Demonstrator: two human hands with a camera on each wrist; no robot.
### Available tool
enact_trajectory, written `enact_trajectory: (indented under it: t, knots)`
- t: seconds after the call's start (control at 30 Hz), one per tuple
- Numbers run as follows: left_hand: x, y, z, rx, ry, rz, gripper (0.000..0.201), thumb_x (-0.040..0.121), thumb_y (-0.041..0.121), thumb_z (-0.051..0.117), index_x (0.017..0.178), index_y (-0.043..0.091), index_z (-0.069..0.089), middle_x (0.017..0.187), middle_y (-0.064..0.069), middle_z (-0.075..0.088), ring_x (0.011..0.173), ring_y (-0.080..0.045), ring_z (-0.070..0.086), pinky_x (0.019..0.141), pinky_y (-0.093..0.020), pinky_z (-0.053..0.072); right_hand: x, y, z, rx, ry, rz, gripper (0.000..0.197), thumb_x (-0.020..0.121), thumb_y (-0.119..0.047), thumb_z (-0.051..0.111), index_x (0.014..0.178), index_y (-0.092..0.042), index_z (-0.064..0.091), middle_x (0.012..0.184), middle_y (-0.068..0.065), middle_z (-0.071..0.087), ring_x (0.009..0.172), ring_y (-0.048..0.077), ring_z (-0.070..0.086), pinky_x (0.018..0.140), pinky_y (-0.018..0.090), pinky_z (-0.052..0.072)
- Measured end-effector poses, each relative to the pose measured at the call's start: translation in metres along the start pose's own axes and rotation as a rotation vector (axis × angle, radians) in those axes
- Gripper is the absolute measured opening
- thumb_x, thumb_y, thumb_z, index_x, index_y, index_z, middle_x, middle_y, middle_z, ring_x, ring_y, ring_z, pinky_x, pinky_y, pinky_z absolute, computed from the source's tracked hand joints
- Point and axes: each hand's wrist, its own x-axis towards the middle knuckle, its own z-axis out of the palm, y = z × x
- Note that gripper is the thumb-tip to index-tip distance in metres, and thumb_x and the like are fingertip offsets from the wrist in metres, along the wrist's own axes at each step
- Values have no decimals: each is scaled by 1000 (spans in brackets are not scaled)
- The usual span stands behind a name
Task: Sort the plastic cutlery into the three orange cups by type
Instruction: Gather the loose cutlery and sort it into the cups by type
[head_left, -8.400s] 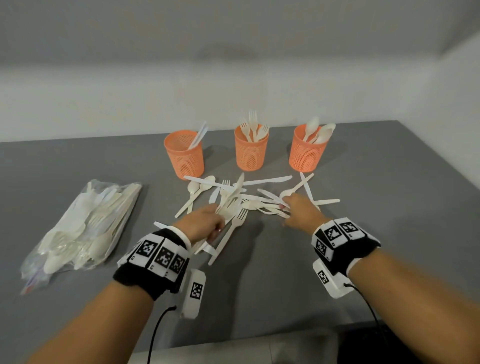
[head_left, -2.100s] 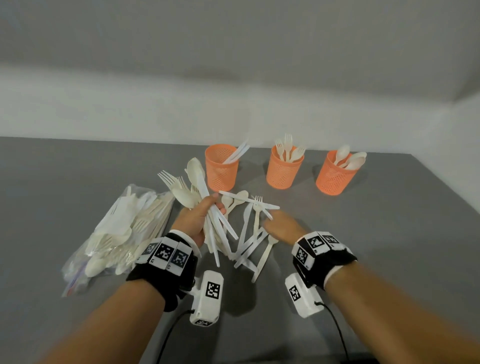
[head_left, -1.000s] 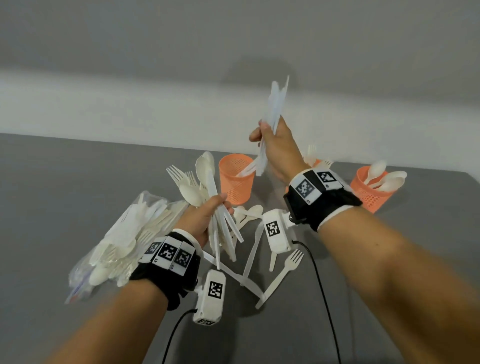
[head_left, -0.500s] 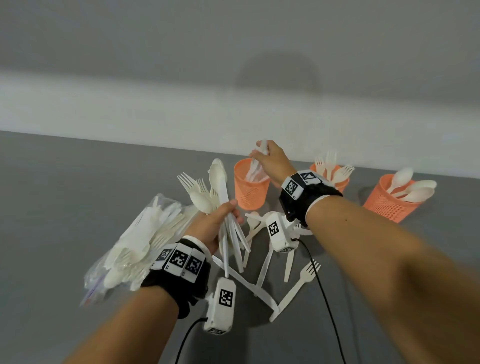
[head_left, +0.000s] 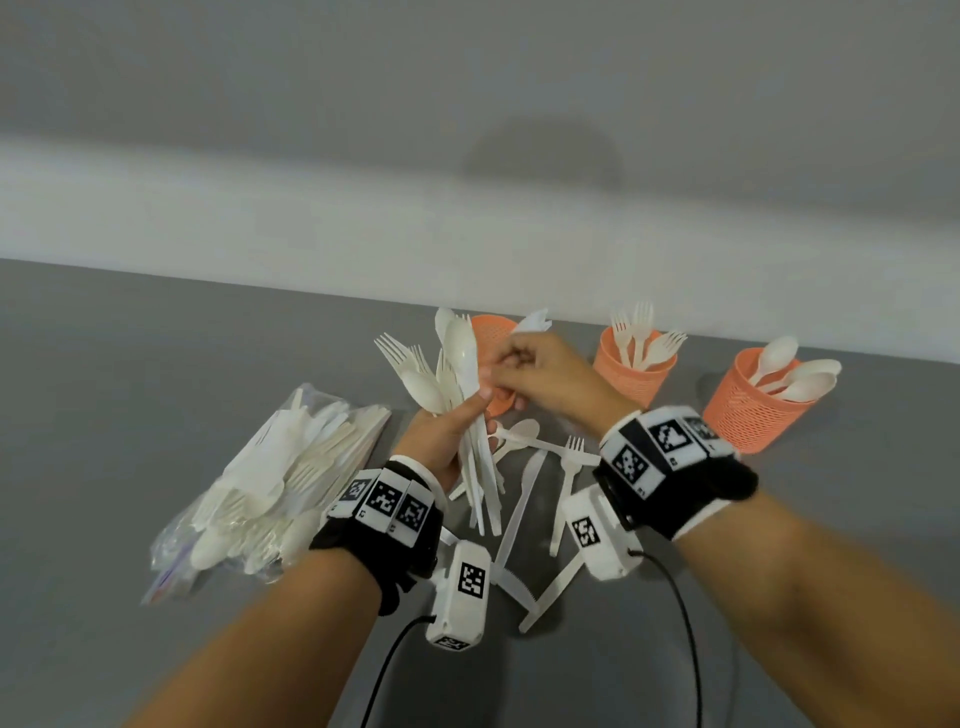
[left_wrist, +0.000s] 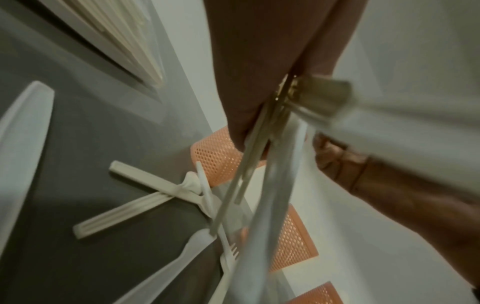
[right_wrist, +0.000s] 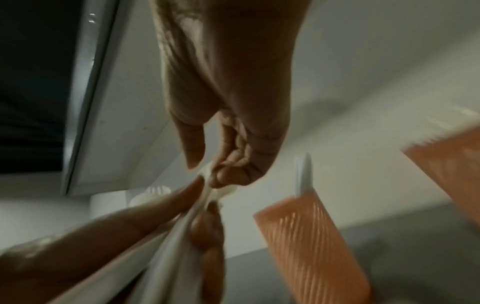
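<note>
My left hand (head_left: 441, 431) grips a bundle of white plastic forks, spoons and knives (head_left: 457, 364), held upright above the grey table (head_left: 156, 364). My right hand (head_left: 519, 369) has reached across and pinches one white piece of that bundle (right_wrist: 207, 185) between thumb and fingers; its type is not clear. Three orange mesh cups stand at the back. The left cup (head_left: 491, 332) holds knives and is partly hidden by my hands. The middle cup (head_left: 631, 374) holds forks, and the right cup (head_left: 743, 415) holds spoons. A loose knife (head_left: 519, 514), fork (head_left: 569, 478) and spoon (head_left: 522, 431) lie under my hands.
A clear plastic bag of more white cutlery (head_left: 270, 483) lies on the table at the left. A white wall runs close behind the cups. Cables trail from both wrist cameras toward the near edge.
My right hand lowered its knives into the left cup, let go, and came back to the bundle, which it now pinches. The left hand stayed about where it was, still gripping the bundle.
</note>
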Motion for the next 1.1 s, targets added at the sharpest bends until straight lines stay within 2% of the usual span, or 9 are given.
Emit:
enact_trajectory:
  t: [0.2, 0.43, 0.57, 0.67, 0.8, 0.87, 0.93, 1.0, 1.1]
  knots:
    - [-9, -5, 11, 44, -128, 120, 17, 89, -3, 50, 103, 5, 57, 60, 5, 66, 54, -5, 60, 52, -17, 49, -18, 12, 7, 96, 56, 121, 12, 84, -11, 67, 75, -5, 61, 65, 4, 58, 57, 10, 55, 52, 15, 47]
    - [-15, -10, 8, -9, -116, 70, 37, 88, 16, 57, 122, 3, 55, 107, -17, 67, 95, -24, 67, 77, -30, 57, -28, 8, 2, 178, 56, 166, 12, 98, -15, 44, 94, -8, 53, 80, 5, 61, 71, 15, 62, 69, 28, 55]
    - [-15, -8, 7, -79, -53, 20, 14, 81, 12, 65, 94, 7, 61, 64, -6, 58, 48, -11, 54, 48, -21, 48, -32, 5, -4, 378, 155, 128, 14, 102, -19, 32, 102, -11, 44, 71, 7, 53, 59, 21, 54, 66, 40, 53]
    - [-14, -9, 11, -72, -30, 9, 10, 84, 1, 61, 86, 10, 57, 51, 1, 51, 41, -8, 46, 43, -21, 43, -39, 5, -6, 336, 129, 123, 17, 98, -27, 43, 110, -15, 48, 66, 0, 42, 42, 6, 35, 39, 19, 29]
    - [-12, -8, 15, -112, -5, -16, 3, 87, 6, 53, 86, 7, 55, 49, 0, 47, 40, -9, 46, 43, -21, 44, -55, 3, 0, 138, 27, 122, 12, 90, -11, 58, 101, -6, 58, 71, 5, 59, 31, 0, 40, 34, 12, 28]
    - [-12, -8, 14, -127, -4, -40, 14, 87, 9, 51, 97, 7, 61, 55, -3, 53, 45, -11, 52, 45, -23, 48, -57, 4, 4, 77, 35, 90, 9, 88, -6, 59, 95, -1, 61, 76, 9, 65, 38, -1, 52, 39, 12, 39]
    - [-12, -9, 13, -114, -1, -47, 30, 83, 13, 58, 110, 3, 62, 74, -12, 64, 59, -17, 61, 53, -25, 55, -55, 9, 6, 34, 61, 67, 15, 85, -7, 64, 98, -2, 65, 88, 12, 70, 60, 12, 67, 64, 28, 58]
    - [-12, -11, 14, -134, -9, -28, 47, 74, 16, 63, 118, 1, 59, 96, -18, 66, 74, -22, 65, 63, -28, 58, -53, 11, 9, 4, 84, 50, 18, 83, -7, 66, 101, -5, 65, 85, 9, 69, 70, 22, 67, 82, 39, 57]
    - [-12, -12, 14, -171, -21, -26, 43, 77, 11, 58, 118, 0, 57, 100, -19, 65, 73, -20, 68, 66, -29, 57, -51, 10, 12, 9, 89, 48, 21, 84, -6, 65, 105, -6, 62, 80, 2, 64, 73, 25, 66, 77, 35, 57]
